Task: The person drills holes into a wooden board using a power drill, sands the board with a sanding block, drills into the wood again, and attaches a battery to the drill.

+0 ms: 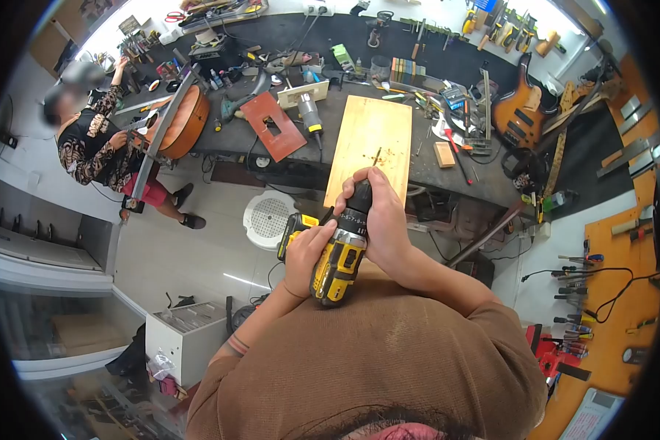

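Drill (337,270), chunky yellow-and-black, its slim bit (377,156) perhaps spiral, fills both hands (389,224).

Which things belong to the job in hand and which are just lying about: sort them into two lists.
In the job, by the look of it:
- yellow-and-black drill, held in both hands
- what looks like its bit
- pale wooden board, dark specks on it

Apparently just lying about:
- red-brown panel with a cut-out
- small wooden block
- sunburst electric guitar
- white stool
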Tool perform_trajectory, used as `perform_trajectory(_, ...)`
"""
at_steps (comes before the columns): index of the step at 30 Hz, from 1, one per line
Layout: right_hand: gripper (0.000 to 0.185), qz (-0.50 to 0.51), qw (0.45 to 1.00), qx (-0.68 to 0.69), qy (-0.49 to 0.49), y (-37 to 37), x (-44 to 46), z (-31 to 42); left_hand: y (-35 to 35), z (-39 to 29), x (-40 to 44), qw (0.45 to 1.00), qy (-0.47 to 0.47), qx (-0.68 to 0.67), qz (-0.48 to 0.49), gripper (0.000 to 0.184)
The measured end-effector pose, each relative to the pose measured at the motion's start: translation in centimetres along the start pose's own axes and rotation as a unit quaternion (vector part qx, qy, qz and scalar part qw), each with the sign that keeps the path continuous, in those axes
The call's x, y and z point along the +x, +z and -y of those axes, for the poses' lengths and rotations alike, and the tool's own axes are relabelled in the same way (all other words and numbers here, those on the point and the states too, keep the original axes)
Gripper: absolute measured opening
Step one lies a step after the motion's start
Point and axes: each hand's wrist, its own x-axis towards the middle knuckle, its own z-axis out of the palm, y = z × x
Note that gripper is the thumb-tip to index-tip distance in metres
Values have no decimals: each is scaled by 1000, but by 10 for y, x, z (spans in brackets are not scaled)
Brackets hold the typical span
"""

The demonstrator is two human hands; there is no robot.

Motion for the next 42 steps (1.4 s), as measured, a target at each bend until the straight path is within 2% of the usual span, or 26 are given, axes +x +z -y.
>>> perform_trajectory(6, 28, 35, 996, 68, 56, -3, 2, -3, 2, 7, -13, 1000, -17, -23, -7, 72)
perform_trajectory(11, 16, 123, 980, 96, 124, -7, 19, 0, 8, 12, -19, 997, -24, -72, -28, 74)
perform_trajectory(12, 15, 147, 974, 104, 139, -14, 25, -2, 5, 12, -24, 994, -61, -85, 12, 74)
perform_trajectory(13, 15, 169, 967, 112, 155, -20, 31, -3, 13, 25, -46, 972, -159, -174, 23, 75)
perform_trajectory(15, 17, 219, 950, 152, 165, -27, 41, -4, 38, 56, -93, 881, -328, -340, 32, 75)
perform_trajectory(17, 17, 249, 938, 172, 170, -27, 49, -6, 50, 66, -113, 828, -391, -401, 9, 75)
perform_trajectory(18, 15, 235, 942, 163, 172, -23, 49, -4, 53, 71, -114, 819, -401, -410, -6, 75)
perform_trajectory(20, 14, 164, 967, 75, 182, -19, 52, 0, 29, 47, -69, 953, -234, -192, 25, 73)
perform_trajectory(21, 14, 126, 974, 31, 187, -20, 55, 1, 9, 24, -24, 997, -63, 5, 45, 73)
perform_trajectory(22, 18, 96, 974, 43, 198, -28, 65, -3, 4, 18, -10, 994, -56, 62, 71, 75)
perform_trajectory(25, 27, 15, 974, 60, 218, -43, 81, -13, 26, 32, -26, 978, -179, -96, 54, 68)
perform_trajectory(26, 40, 20, 972, 16, 235, -54, 87, -14, 31, 35, -31, 962, -225, -142, 57, 62)
perform_trajectory(29, 46, -2, 980, -29, 197, -87, 106, -24, 43, 46, -35, 884, -370, -285, -19, 67)
perform_trajectory(30, 51, 60, 980, -70, 178, -143, 126, -47, 42, 47, -26, 920, -346, -183, -11, 72)
perform_trajectory(31, 52, 33, 964, -209, 161, -177, 135, -50, 41, 47, -18, 943, -323, -75, -7, 77)
perform_trajectory(32, 53, 8, 928, -344, 140, -212, 145, -48, 41, 52, -16, 951, -307, -29, -19, 77)
perform_trajectory(33, 55, 2, 876, -478, 68, -271, 165, -59, 40, 57, -13, 956, -293, 17, -29, 77)
perform_trajectory(34, 59, -2, 801, -598, -2, -321, 183, -61, 38, 57, -9, 943, -332, -5, -24, 81)
perform_trajectory(36, 64, 6, 657, -751, -67, -363, 217, -25, 42, 64, -17, 927, -373, 36, -22, 80)
perform_trajectory(37, 67, 18, 599, -793, -115, -383, 237, -15, 44, 67, -17, 920, -385, 76, -18, 80)
perform_trajectory(39, 72, 69, 562, -809, -159, -406, 281, 5, 52, 67, -14, 884, -460, 72, -31, 78)
perform_trajectory(41, 72, 94, 495, -847, -169, -416, 316, 8, 64, 72, -22, 811, -572, -14, -119, 82)
perform_trajectory(42, 73, 90, 494, -847, -172, -414, 332, 4, 70, 69, -12, 776, -611, -27, -155, 82)
